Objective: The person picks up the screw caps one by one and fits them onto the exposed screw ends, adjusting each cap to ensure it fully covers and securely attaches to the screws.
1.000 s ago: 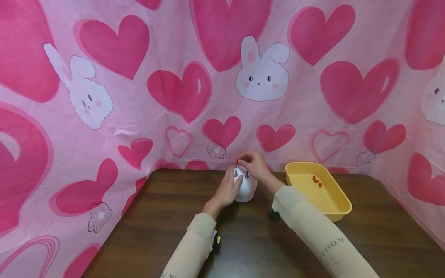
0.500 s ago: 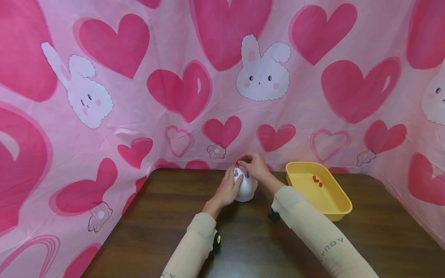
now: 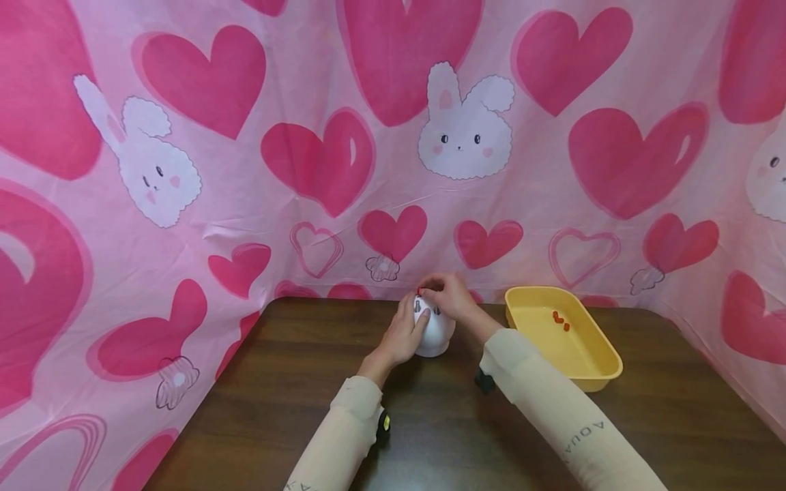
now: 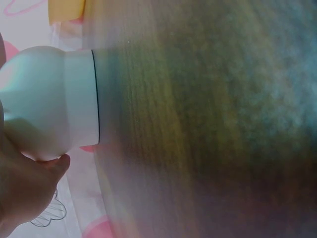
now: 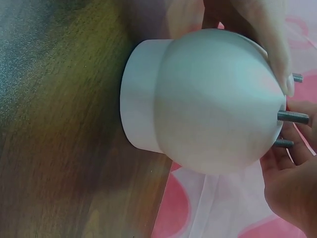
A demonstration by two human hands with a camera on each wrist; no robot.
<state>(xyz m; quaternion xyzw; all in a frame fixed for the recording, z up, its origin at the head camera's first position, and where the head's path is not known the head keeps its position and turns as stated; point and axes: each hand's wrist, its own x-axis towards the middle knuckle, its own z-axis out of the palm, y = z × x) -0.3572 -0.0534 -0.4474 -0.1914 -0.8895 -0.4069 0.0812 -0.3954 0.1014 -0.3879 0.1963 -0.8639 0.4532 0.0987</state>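
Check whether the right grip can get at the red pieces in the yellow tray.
Probably yes: the yellow tray sits open-topped on that side, nothing covering the red pieces. But the right grip would first have to leave the red part it's pinching.

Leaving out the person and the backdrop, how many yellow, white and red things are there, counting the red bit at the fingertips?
Yellow: 1, a rectangular plastic-looking tray
White: 1, a smooth rounded body
Red: 4, seemingly three small pieces in the tray (two look to be touching), plus one small piece at the right hand
Total: 6
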